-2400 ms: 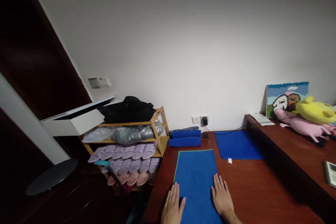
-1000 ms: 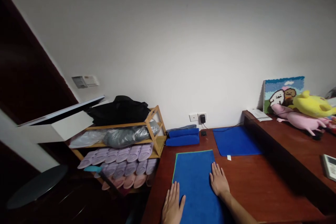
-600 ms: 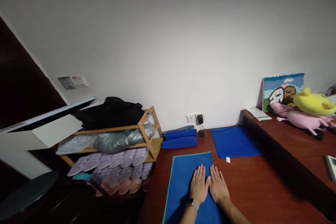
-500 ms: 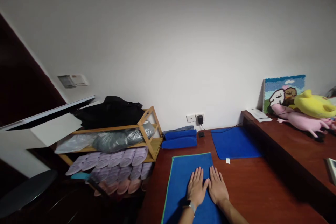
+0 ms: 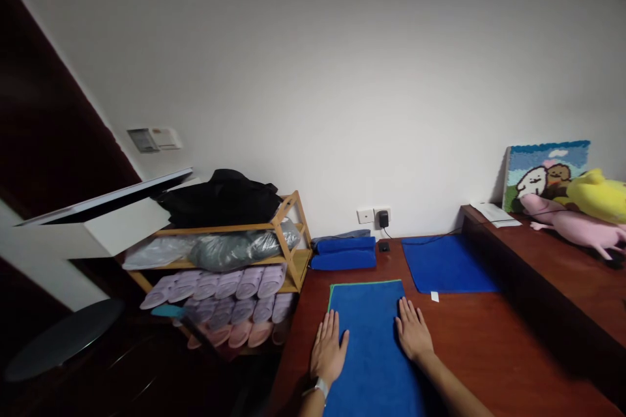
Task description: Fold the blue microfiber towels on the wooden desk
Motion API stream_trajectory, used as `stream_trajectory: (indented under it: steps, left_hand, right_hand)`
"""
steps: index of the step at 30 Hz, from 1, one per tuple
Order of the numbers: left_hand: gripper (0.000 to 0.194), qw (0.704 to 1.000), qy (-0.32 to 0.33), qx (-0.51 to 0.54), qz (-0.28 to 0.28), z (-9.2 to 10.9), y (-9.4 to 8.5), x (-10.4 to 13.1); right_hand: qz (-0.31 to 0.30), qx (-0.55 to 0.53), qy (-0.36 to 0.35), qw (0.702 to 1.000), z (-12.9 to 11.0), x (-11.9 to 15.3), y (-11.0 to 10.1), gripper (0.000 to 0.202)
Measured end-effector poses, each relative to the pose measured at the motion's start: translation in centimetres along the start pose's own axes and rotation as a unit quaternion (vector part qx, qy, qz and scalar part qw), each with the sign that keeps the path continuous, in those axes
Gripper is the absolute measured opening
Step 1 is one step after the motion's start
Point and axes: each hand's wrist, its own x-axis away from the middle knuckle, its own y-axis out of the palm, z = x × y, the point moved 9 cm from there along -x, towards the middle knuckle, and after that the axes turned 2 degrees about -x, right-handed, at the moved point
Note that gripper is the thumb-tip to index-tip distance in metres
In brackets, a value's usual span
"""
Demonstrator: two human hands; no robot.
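A blue towel (image 5: 374,339) with green edging lies spread on the brown wooden table (image 5: 489,345). My left hand (image 5: 328,348), with a watch at the wrist, rests flat on the towel's left edge, fingers stretched out. Along the right edge lies my right hand (image 5: 413,331), also flat and open, palm down. Neither hand holds anything. Farther back on the right is another blue cloth (image 5: 447,264), spread flat with a white tag. Folded blue cloths (image 5: 343,254) are stacked at the back left, against the wall.
To the left stands a wooden rack (image 5: 293,241) with a black bag (image 5: 222,199) and rows of slippers (image 5: 249,280). A charger (image 5: 384,218) is plugged in at the wall. Plush toys (image 5: 570,225) and a dog picture (image 5: 550,176) occupy the raised ledge at right.
My hands have moved apart from the middle of the towel, the left one to its left edge, the right one along its right edge. The camera view has shifted slightly left.
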Motion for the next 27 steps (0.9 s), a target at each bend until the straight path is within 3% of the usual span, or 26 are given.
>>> stream_trajectory:
  steps: [8,17,19,22,25,27]
  left_hand:
    - [0.070,1.000,-0.002,-0.014,0.020,-0.3,0.0,0.1]
    - [0.063,0.997,0.022,-0.053,0.058,-0.2,-0.8,0.2]
    - [0.061,0.995,0.043,-0.053,0.068,1.7,-1.5,-0.7]
    - [0.060,0.994,0.088,-0.025,0.061,7.0,-1.8,-3.4]
    - [0.061,0.991,0.130,0.013,0.033,13.2,-0.7,-6.9]
    - [0.063,0.990,0.134,0.030,0.020,15.6,0.2,-8.9]
  right_hand:
    - [-0.006,0.013,0.023,1.000,-0.7,-6.5,-0.8,0.068]
    - [0.011,-0.012,0.013,1.000,-0.3,-6.7,-0.6,0.068]
    - [0.009,-0.011,0.012,1.000,-0.4,-6.7,-0.7,0.068]
    - [0.014,-0.006,0.007,1.000,-0.4,-6.9,-0.5,0.068]
    - [0.017,-0.003,0.000,1.000,-0.2,-7.1,0.0,0.068]
    - [0.017,-0.001,-0.005,1.000,-0.1,-7.2,0.2,0.067]
